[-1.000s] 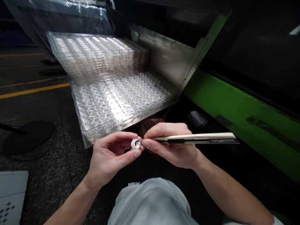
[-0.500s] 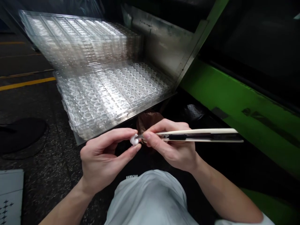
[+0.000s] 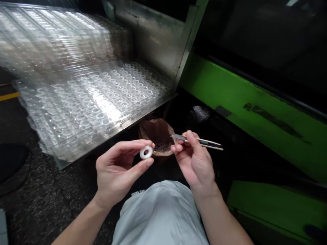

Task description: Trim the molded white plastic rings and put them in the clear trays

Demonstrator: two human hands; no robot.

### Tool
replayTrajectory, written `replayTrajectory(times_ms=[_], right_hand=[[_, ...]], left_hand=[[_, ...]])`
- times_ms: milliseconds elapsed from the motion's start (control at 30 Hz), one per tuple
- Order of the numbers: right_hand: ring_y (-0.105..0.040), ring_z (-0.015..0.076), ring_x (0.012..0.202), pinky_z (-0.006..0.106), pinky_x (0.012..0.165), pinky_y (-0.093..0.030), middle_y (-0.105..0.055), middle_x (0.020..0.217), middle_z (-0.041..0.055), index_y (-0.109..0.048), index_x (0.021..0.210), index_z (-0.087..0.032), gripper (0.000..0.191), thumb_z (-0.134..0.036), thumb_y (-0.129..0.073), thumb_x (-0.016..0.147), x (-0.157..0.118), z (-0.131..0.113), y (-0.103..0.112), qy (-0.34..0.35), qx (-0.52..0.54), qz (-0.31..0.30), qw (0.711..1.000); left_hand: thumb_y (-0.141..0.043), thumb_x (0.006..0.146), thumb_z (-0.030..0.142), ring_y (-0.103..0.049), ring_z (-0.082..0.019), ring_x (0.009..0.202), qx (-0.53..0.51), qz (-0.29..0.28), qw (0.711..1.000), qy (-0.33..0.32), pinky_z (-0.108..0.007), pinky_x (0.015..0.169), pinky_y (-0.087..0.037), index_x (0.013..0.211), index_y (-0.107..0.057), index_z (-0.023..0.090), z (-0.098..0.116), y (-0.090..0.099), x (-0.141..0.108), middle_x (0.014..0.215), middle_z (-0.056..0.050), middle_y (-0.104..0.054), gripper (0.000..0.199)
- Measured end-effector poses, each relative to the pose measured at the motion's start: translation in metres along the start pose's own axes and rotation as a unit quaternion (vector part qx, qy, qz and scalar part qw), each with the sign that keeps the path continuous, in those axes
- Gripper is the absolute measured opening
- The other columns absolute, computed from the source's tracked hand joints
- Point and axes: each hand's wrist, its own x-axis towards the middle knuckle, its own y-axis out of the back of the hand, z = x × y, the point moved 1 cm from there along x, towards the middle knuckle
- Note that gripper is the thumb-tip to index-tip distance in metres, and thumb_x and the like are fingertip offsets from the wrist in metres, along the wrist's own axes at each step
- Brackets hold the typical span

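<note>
Between thumb and fingers of my left hand [image 3: 119,172] is a small white plastic ring [image 3: 146,152], its hole facing me. My right hand [image 3: 195,158] is closed round a utility knife [image 3: 204,142] with a pale handle. The blade points left toward the ring and stays apart from it. A small translucent bit shows near my right fingertips, too small to name. Below and behind both hands is a brown bag [image 3: 155,131], open at the top, with dark bits inside.
Stacked clear plastic trays [image 3: 84,102] with rows of round pockets stand on a metal shelf at upper left. A metal panel [image 3: 158,41] rises behind them. To the right runs a green machine [image 3: 245,105]. Speckled floor [image 3: 56,200] lies at lower left.
My right hand has drawn the knife away from the ring to the right and turned. The ring now faces me more squarely. The view has shifted right, showing more of the bag.
</note>
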Motion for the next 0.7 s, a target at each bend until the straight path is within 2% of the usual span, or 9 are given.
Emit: replayTrajectory(times_ms=[167,300,367,433,533,633,700], right_hand=[[-0.059,0.0089,0.055,0.023,0.060,-0.055,-0.064,0.067,-0.0032,-0.066,0.078,-0.018,0.027,-0.034,-0.088,0.081,-0.016,-0.028,0.049,0.097,-0.075,0.046,0.991],[-0.059,0.0097,0.054,0.024,0.058,-0.054,-0.063,0.068,-0.0025,-0.067,0.078,-0.018,0.025,-0.034,-0.086,0.082,-0.031,-0.043,0.085,0.152,-0.115,0.114,0.975],[-0.060,0.0101,0.055,0.024,0.058,-0.054,-0.064,0.069,-0.0021,-0.067,0.079,-0.019,0.025,-0.035,-0.086,0.083,-0.038,-0.048,0.097,0.171,-0.125,0.140,0.967],[-0.060,0.0102,0.056,0.023,0.058,-0.053,-0.064,0.070,-0.0016,-0.067,0.080,-0.019,0.024,-0.035,-0.084,0.085,-0.045,-0.053,0.105,0.187,-0.140,0.155,0.960],[-0.060,0.0103,0.056,0.023,0.058,-0.052,-0.063,0.068,-0.0010,-0.067,0.080,-0.018,0.023,-0.036,-0.080,0.089,-0.051,-0.059,0.107,0.192,-0.172,0.159,0.953],[-0.059,0.0105,0.055,0.024,0.058,-0.051,-0.063,0.067,-0.0010,-0.066,0.081,-0.019,0.025,-0.038,-0.080,0.089,-0.050,-0.059,0.103,0.181,-0.196,0.147,0.952],[-0.057,0.0104,0.054,0.023,0.057,-0.050,-0.062,0.067,-0.0011,-0.065,0.080,-0.019,0.029,-0.041,-0.082,0.086,-0.046,-0.054,0.099,0.167,-0.208,0.135,0.954]], left_hand=[[-0.083,0.077,-0.002,-0.073,-0.022,0.108,-0.067,-0.067,0.995,-0.022,-0.029,0.100,-0.063,0.110,-0.074,0.018,0.001,-0.025,0.001,0.111,-0.006,-0.077,0.040],[-0.084,0.077,-0.002,-0.073,-0.024,0.106,-0.098,-0.127,0.985,-0.060,-0.038,0.105,-0.061,0.111,-0.073,0.018,0.014,-0.049,0.004,0.108,-0.005,-0.078,0.041],[-0.087,0.076,0.003,-0.074,-0.025,0.101,-0.097,-0.152,0.980,-0.084,-0.041,0.101,-0.062,0.111,-0.074,0.020,0.020,-0.059,0.004,0.106,-0.003,-0.079,0.041],[-0.090,0.076,0.010,-0.075,-0.025,0.085,-0.098,-0.163,0.976,-0.107,-0.044,0.092,-0.066,0.112,-0.074,0.023,0.024,-0.065,0.002,0.101,-0.001,-0.079,0.041],[-0.089,0.082,0.021,-0.070,-0.023,0.066,-0.094,-0.163,0.977,-0.095,-0.049,0.082,-0.067,0.115,-0.074,0.029,0.023,-0.068,-0.001,0.092,0.001,-0.079,0.038],[-0.088,0.084,0.024,-0.069,-0.022,0.061,-0.102,-0.202,0.966,-0.124,-0.048,0.083,-0.066,0.118,-0.073,0.028,0.019,-0.070,0.000,0.091,0.001,-0.079,0.038],[-0.088,0.082,0.020,-0.070,-0.020,0.064,-0.114,-0.197,0.966,-0.121,-0.044,0.086,-0.065,0.118,-0.073,0.026,0.021,-0.068,0.001,0.093,-0.001,-0.080,0.039]])
